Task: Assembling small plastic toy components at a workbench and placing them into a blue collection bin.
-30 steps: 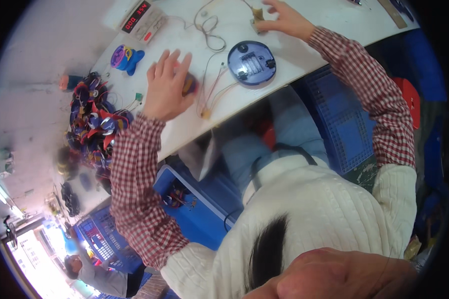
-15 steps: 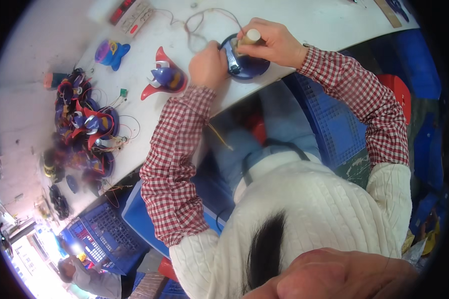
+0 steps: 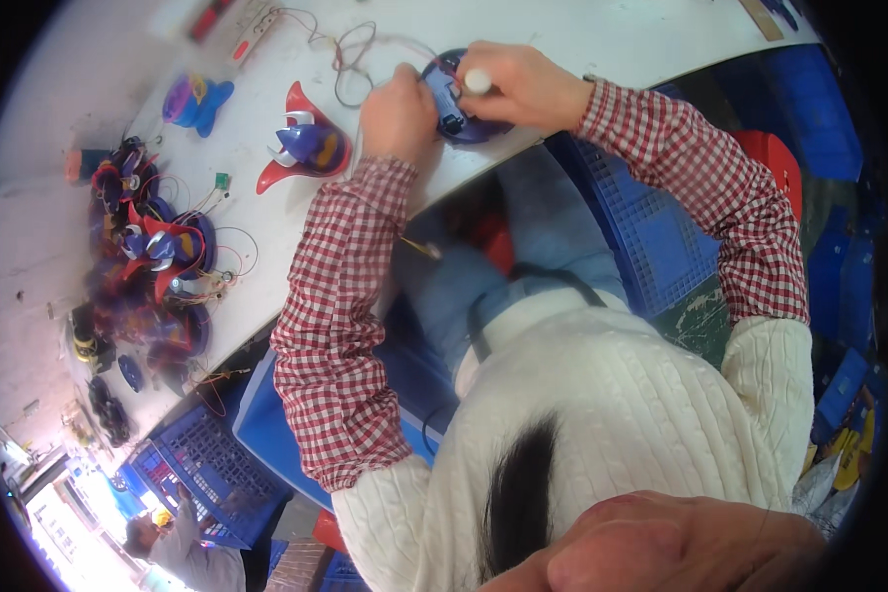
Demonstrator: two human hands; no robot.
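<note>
My left hand [image 3: 400,116] is closed on the left rim of a dark blue round base [image 3: 483,130], holding it near the table's front edge. Over that base, my right hand [image 3: 531,87] grips a tool with a pale, round-ended handle [image 3: 478,81]; the tool's working end is hidden by the fingers and handle. A lighter grey-blue part shows inside the base between the hands. To the left of my left hand lies a toy piece [image 3: 313,146] with a purple body, red wing-like parts and silvery prongs.
Thin wires [image 3: 350,59] loop across the white table [image 3: 266,222] behind the base. A purple and blue round piece [image 3: 197,104] stands farther left. Several similar toy pieces [image 3: 168,247] with loose wires cluster at the left. Blue crates [image 3: 627,212] stand below the table; another person [image 3: 192,553] is at lower left.
The view has shifted slightly, so the table's contents sit farther left and up. The pale handle has tilted, its end now lower over the base. Both hands keep their hold.
</note>
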